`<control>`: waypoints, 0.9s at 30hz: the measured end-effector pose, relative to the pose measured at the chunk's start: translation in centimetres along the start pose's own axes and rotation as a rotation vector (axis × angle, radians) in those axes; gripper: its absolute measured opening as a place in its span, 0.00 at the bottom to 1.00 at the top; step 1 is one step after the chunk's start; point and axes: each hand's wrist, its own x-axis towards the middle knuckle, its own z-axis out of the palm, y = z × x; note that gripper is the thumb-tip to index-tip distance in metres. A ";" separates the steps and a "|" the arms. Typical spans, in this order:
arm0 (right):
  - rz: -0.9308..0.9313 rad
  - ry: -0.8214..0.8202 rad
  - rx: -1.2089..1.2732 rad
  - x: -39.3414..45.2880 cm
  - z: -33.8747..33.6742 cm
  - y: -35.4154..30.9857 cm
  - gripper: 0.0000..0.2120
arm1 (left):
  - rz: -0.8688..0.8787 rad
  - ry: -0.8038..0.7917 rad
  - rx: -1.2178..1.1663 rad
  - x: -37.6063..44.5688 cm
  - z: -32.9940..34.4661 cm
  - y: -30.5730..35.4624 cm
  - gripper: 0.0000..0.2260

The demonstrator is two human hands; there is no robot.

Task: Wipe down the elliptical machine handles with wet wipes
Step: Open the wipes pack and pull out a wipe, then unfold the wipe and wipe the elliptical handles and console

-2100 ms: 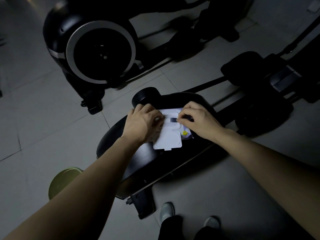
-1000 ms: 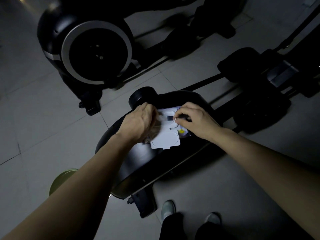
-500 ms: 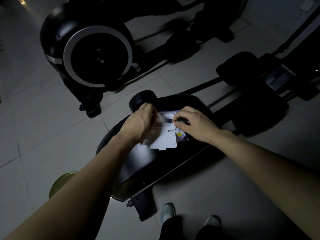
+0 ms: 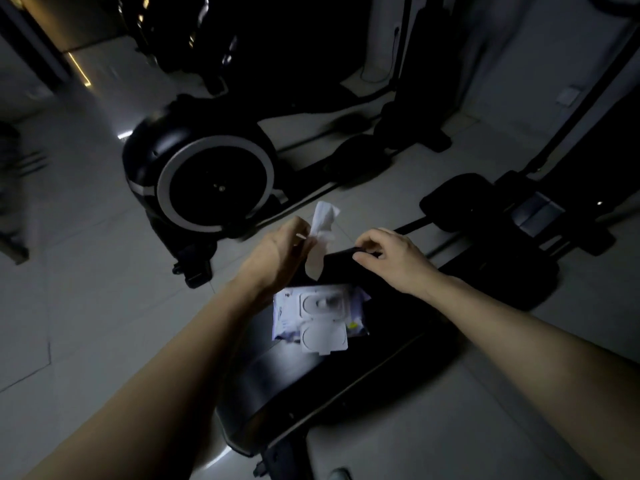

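A pack of wet wipes [image 4: 320,315] lies on the black housing [image 4: 381,358] of the near elliptical machine, its white flip lid open toward me. My left hand [image 4: 277,258] pinches a white wet wipe [image 4: 322,230] and holds it up above the pack, the sheet hanging crumpled from the fingers. My right hand [image 4: 391,258] hovers to the right of the wipe with its fingers loosely curled and nothing in them. No handle of the machine is clearly visible in this dim view.
A second elliptical with a large silver-rimmed flywheel [image 4: 214,188] stands behind on the tiled floor [image 4: 86,271]. Black pedals and rails [image 4: 512,216] run to the right. Dark uprights rise at the back. The room is dim.
My left hand has pulled a wipe out of the pack and lifted it. My right hand has come off the pack. The camera has tilted up, showing more of the room.
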 end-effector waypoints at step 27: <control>-0.117 0.383 0.153 -1.0 -24.1 -16.7 0.05 | 0.241 0.030 -0.065 5.1 -15.3 20.5 0.05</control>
